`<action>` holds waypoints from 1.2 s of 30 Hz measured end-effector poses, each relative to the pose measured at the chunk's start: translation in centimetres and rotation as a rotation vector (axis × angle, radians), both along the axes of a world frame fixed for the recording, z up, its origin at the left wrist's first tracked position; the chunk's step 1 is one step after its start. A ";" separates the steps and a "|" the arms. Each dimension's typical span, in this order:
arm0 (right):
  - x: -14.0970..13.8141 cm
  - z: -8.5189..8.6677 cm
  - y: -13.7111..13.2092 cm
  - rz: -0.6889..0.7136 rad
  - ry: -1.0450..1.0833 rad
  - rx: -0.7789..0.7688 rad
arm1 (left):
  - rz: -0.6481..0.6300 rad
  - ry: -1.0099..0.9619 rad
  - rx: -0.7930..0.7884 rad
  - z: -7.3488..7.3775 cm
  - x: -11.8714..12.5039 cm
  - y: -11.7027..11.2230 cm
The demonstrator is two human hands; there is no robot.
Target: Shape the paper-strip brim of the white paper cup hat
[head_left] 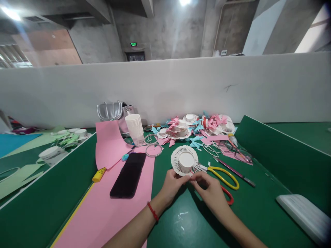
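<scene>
Fringed white disc (pixel 186 160), apparently paper: light, bendable, easily torn, we judge; best held by rim. Our left hand (pixel 171 186) and right hand (pixel 209 187) pinch its near edge.

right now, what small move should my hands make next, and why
Probably turn the fringed white cup slightly with the left hand, so the right hand can work further along: both hands meet at its near edge, and slit strips ring its raised round base.
</scene>
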State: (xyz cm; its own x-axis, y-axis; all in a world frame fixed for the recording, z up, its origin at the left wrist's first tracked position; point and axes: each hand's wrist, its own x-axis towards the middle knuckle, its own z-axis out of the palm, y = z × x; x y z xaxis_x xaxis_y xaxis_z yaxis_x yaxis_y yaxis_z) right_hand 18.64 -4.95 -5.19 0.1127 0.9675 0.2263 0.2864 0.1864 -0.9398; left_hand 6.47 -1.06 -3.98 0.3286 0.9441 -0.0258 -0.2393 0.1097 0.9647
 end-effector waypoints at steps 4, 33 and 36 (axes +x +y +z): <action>0.0 0.0 0.0 0.012 -0.031 -0.008 | -0.007 0.021 0.003 0.0 -0.1 0.0; 0.1 -0.2 -0.7 -0.212 -0.802 0.575 | 0.172 0.019 -0.048 -1.3 0.0 0.3; 0.1 -0.2 -0.7 -0.208 -0.816 0.565 | 0.160 0.025 -0.045 -1.2 0.0 0.3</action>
State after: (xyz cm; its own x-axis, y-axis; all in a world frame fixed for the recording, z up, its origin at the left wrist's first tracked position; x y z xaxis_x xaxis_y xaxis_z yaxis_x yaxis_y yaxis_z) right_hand 18.73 -5.60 -5.40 -0.1267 0.6738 0.7280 0.8792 0.4161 -0.2321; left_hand 6.47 -0.76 -5.13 0.1732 0.9820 -0.0754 -0.2327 0.1152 0.9657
